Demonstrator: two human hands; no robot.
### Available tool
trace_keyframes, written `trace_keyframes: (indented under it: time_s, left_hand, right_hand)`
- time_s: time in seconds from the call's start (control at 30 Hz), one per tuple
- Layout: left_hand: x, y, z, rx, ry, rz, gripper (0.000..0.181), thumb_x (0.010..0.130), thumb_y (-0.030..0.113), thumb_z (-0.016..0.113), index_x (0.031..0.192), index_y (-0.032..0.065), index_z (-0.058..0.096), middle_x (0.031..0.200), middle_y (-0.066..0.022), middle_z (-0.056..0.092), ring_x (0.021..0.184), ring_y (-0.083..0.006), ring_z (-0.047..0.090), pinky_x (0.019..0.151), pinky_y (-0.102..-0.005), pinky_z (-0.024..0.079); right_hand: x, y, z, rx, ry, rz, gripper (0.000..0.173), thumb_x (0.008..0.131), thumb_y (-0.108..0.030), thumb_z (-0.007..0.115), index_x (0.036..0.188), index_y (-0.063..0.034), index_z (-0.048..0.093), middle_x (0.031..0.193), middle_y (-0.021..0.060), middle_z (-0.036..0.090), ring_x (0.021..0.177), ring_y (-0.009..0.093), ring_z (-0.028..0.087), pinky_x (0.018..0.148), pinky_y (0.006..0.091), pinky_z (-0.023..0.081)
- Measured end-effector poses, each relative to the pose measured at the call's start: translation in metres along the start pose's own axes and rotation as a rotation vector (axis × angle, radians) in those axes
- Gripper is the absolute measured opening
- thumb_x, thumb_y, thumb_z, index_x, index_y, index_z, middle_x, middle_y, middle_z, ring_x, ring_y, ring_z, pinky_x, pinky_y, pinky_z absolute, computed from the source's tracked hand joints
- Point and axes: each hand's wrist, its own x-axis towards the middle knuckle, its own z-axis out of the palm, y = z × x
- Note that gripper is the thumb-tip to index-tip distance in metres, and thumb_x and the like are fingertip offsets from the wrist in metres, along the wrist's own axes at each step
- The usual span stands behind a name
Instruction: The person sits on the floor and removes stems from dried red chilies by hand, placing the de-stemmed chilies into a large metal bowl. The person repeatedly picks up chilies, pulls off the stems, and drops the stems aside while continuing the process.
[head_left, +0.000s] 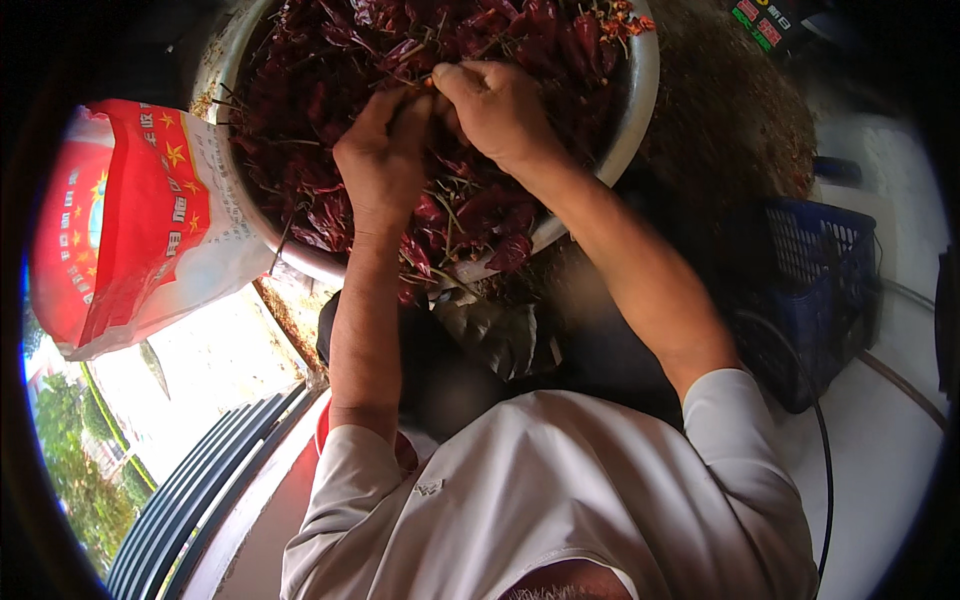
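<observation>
A large metal basin (643, 82) full of dried dark red chili peppers (300, 97) lies before me. Both my hands are over the peppers near the middle of the basin, with their fingertips close together. My left hand (386, 154) has its fingers bent and pinched together at a pepper's thin stem end. My right hand (495, 109) has thumb and forefinger pinched beside a small orange-red bit. What exactly lies between the fingers is mostly hidden by the hands. Small orange-red pieces (622, 22) lie at the basin's upper right rim.
A red and white printed sack (161, 202) stands against the basin's left side. At the right is a dark blue plastic basket (814, 247) with cables near it. A heap of brown stems or debris (727, 112) lies right of the basin. Dark slatted railing (217, 465) is at lower left.
</observation>
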Motion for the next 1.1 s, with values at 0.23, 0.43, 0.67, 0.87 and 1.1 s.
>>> trace_keyframes:
  time_s: [0.23,0.43,0.67,0.87,1.1]
  left_hand:
    - [0.011,0.004,-0.017,-0.961,0.070,-0.379,0.015,0.097,0.009,0.058,0.110,0.0030,0.061,0.087,-0.0066,0.064,0.074,-0.0143,0.059,0.072,-0.0285,0.054]
    - [0.126,-0.092,-0.041,-0.406,0.119,-0.477,0.022,0.086,0.008,0.068,0.106,-0.0005,0.063,0.085,-0.0079,0.064,0.071,-0.0156,0.060,0.062,-0.0300,0.049]
    - [0.235,-0.185,-0.006,0.785,-0.045,-0.318,0.058,0.073,0.055,0.072,0.102,0.0049,0.071,0.101,-0.0154,0.071,0.097,-0.0319,0.066,0.087,-0.0424,0.050]
    - [0.217,-0.191,-0.027,0.673,-0.437,-0.122,0.042,0.077,0.039,0.071,0.106,0.0086,0.072,0.104,-0.0138,0.071,0.100,-0.0296,0.067,0.090,-0.0395,0.049]
    - [0.056,-0.039,-0.034,0.469,0.126,0.124,0.030,0.080,0.014,0.074,0.109,0.0093,0.072,0.108,-0.0119,0.068,0.103,-0.0257,0.066,0.090,-0.0348,0.051]
  right_hand:
    - [0.035,-0.014,-0.044,0.725,0.259,0.125,0.038,0.096,-0.031,0.051,0.064,-0.0103,0.048,0.054,-0.0010,0.043,0.043,0.010,0.037,0.040,0.0233,0.025]
    - [0.017,-0.024,-0.050,0.681,0.043,0.265,0.027,0.095,-0.030,0.057,0.081,-0.0082,0.054,0.072,0.0065,0.061,0.054,0.012,0.051,0.040,0.0217,0.028]
    - [0.024,-0.026,-0.057,0.716,-0.053,0.225,0.019,0.095,-0.024,0.057,0.085,-0.0076,0.056,0.095,0.0157,0.070,0.054,0.007,0.053,0.039,0.0195,0.029]
    - [0.030,-0.017,-0.066,0.728,-0.039,0.282,0.011,0.092,-0.018,0.062,0.089,-0.0077,0.058,0.084,0.0055,0.064,0.066,0.008,0.057,0.043,0.0194,0.033]
    - [0.019,-0.018,-0.058,0.655,-0.109,0.466,0.015,0.093,-0.017,0.059,0.101,-0.0059,0.065,0.090,0.0034,0.064,0.074,0.010,0.061,0.052,0.0193,0.037]
